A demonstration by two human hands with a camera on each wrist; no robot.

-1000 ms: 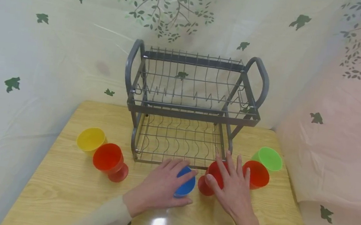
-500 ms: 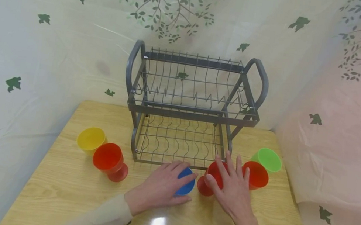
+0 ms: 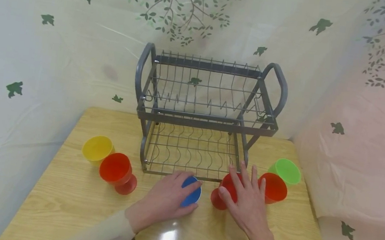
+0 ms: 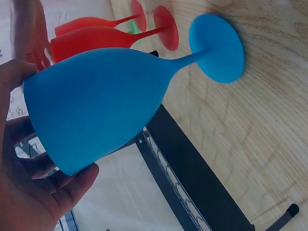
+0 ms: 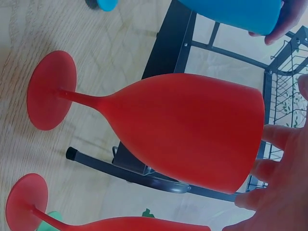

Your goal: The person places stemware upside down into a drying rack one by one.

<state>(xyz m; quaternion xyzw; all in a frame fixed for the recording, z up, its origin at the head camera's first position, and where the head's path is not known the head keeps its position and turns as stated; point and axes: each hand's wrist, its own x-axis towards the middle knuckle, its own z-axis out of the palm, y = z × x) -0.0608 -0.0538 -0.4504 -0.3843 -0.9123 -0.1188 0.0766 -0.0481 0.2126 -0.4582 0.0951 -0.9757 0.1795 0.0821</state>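
My left hand [image 3: 162,197] grips a blue goblet [image 4: 101,106] around its rim, thumb on one side and fingers on the other. The goblet stands upright, its round foot low at the wooden table. Over a red goblet [image 5: 187,130] my right hand [image 3: 249,201] is spread, the fingers fairly straight and the fingertips right at the rim. Both goblets stand side by side in front of a dark dish rack [image 3: 206,124]. Another red goblet [image 3: 273,188] is just right of my right hand.
A green goblet [image 3: 285,171] stands behind the right-hand red one. On the left are a yellow goblet [image 3: 97,149] and a red goblet [image 3: 115,168]. The two-tier rack takes up the back middle of the table [image 3: 51,199]. Patterned cloth [image 3: 60,61] hangs behind.
My left hand has shifted slightly left with the blue goblet, widening the space to the red one. My right hand stays over its red goblet.
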